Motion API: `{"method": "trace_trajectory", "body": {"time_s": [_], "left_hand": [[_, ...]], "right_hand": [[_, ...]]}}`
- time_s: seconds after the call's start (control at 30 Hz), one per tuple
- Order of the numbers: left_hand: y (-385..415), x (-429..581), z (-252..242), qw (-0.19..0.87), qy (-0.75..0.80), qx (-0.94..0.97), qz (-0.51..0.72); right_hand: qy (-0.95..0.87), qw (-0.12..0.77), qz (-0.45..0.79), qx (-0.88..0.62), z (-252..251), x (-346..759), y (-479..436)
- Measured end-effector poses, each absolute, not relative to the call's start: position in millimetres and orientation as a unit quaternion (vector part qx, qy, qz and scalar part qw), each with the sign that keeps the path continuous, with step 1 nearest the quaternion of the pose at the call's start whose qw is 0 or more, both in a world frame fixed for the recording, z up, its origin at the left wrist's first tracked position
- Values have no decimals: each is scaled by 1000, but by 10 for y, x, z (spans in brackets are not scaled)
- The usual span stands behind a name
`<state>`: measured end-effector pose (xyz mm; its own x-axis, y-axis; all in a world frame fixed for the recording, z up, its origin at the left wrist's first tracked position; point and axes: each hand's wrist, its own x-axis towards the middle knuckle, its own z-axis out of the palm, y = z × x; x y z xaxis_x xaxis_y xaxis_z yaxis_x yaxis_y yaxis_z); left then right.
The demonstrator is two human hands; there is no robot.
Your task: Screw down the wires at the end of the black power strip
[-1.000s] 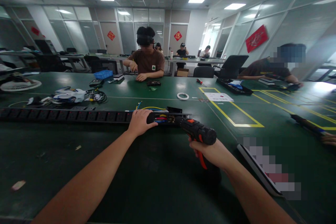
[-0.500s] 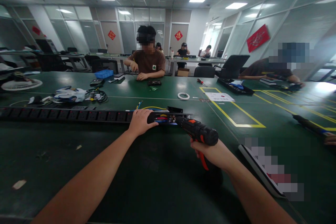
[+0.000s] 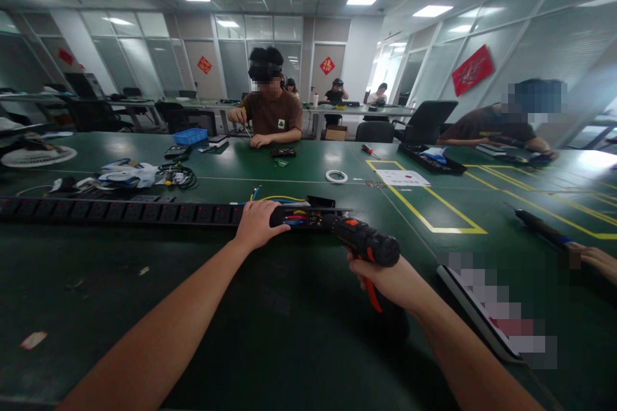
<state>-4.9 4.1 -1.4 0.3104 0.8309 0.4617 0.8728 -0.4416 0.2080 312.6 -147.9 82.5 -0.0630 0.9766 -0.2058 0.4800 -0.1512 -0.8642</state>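
Note:
A long black power strip (image 3: 120,212) lies across the green table, its right end opened to show coloured wires (image 3: 296,217). My left hand (image 3: 256,225) is closed over the strip just left of that open end, holding it down. My right hand (image 3: 390,279) is wrapped round the grip of a black and orange electric screwdriver (image 3: 364,243). The tool's tip points left into the opened end of the strip.
A dark flat device (image 3: 475,314) lies right of my right arm. A roll of white tape (image 3: 336,176) and yellow floor-tape lines (image 3: 424,209) are beyond. Cables and white cloth (image 3: 130,173) sit at the left. One person sits opposite; another person's hand (image 3: 598,261) holds a tool at the right edge.
My hands and the screwdriver have stayed almost still. The person's hand at the right edge has moved further into view with its tool.

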Motion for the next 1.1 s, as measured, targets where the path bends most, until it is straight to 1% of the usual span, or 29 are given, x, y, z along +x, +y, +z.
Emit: {"method": "trace_trajectory", "body": {"time_s": [1.1], "left_hand": [[47,-51,-34,49,-525,-808,-261]], "right_hand": [[-597,279,428,-619,808,3149,-1449]]}}
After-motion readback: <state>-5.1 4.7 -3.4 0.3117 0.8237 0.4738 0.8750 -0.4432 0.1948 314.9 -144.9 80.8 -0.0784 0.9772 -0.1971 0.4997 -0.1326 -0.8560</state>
